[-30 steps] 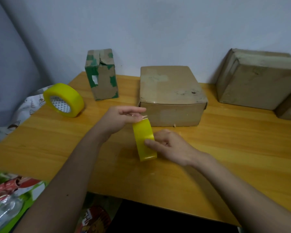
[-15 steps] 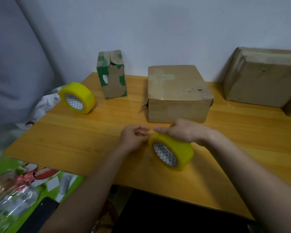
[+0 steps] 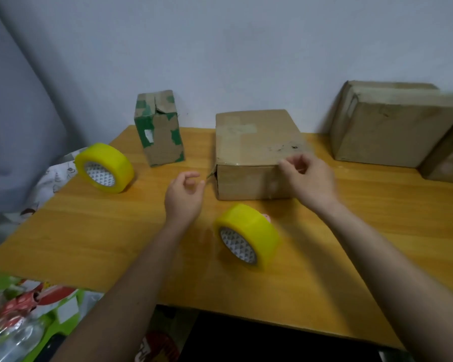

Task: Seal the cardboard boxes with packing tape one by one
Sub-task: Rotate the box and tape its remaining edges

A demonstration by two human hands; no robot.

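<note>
Neither of our hands has hold of the tape roll [image 3: 247, 235] just now: our right hand [image 3: 310, 180] hovers at the near top edge of the flat cardboard box [image 3: 256, 152] with thumb and forefinger drawn together as though pinching something thin, and our left hand [image 3: 185, 195] hangs loosely curled just off the box's left corner, holding nothing we can make out. Whether a clear strip of tape runs between the two we cannot tell; the blur hides it. If a strip is there, we judge the step in hand is laying it along the box's seam, and to do that well we should keep it taut, set one end down first, and smooth it flat along the edge so no wrinkles lift. The roll stands on its edge on the wooden table [image 3: 89, 239], near the box's front face, below and between our two hands and apart from both. Further out, a second yellow roll [image 3: 105, 167] stands at the table's left side, a small green-patched box [image 3: 160, 129] stands upright behind it, and two larger boxes [image 3: 392, 126] wait against the wall to the right.
</note>
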